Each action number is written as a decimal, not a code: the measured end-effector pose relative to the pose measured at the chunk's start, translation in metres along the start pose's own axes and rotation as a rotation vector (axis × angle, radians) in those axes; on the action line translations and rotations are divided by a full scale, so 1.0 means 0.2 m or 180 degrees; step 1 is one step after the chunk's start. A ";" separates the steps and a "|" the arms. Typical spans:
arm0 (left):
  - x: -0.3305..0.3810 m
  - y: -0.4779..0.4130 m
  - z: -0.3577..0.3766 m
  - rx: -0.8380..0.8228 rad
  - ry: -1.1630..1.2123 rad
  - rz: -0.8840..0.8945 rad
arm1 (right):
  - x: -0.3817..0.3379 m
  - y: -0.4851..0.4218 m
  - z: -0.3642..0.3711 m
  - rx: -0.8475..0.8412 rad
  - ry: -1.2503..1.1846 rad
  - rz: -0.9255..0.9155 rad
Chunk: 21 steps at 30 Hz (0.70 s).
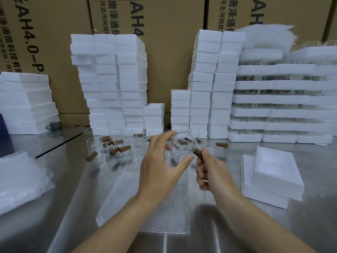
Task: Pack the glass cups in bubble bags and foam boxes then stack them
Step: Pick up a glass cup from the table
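Right hand grips the glass cup's wooden handle; left hand pinches its rim between thumb and forefinger. Carton reads "AH4.0-P".

**One head-worn wide-angle camera is looking forward and down over the bubble bag.**

It is hovering above the bubble bag's near end, close enough that the left hand and right hand are reaching in from the lower edge and holding a glass cup over the bag's far end. Beyond the bubble bag it is facing the foam box stacks and cardboard cartons, and the wide lens is bowing them outward towards the sides.
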<state>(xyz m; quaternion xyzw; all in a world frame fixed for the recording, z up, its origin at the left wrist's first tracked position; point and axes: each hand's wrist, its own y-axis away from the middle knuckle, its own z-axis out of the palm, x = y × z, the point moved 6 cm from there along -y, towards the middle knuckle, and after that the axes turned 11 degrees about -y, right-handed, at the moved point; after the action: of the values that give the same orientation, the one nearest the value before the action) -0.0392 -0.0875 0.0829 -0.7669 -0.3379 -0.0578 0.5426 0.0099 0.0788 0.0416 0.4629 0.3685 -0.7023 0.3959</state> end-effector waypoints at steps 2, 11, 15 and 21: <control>-0.02 0.00 0.00 0.0001 0.0021 -0.0112 | 0.00 0.00 0.00 0.0019 0.0057 -0.0042; -0.07 0.03 0.07 -0.0313 0.0529 -0.0630 | -0.12 0.08 0.05 -0.0186 0.0958 -0.1338; -0.07 0.03 0.09 -0.0444 0.0889 -0.0916 | -0.16 0.11 0.08 -0.0261 0.1383 -0.1907; -0.09 0.05 0.13 -0.0709 0.2170 -0.2095 | -0.12 0.09 0.06 -0.0139 0.1740 -0.2113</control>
<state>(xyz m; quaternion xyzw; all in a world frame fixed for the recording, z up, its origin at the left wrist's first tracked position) -0.0546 -0.0740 0.0568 -0.6102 -0.3572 -0.5100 0.4899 0.0287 0.0659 0.0656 0.4797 0.6036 -0.6352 0.0460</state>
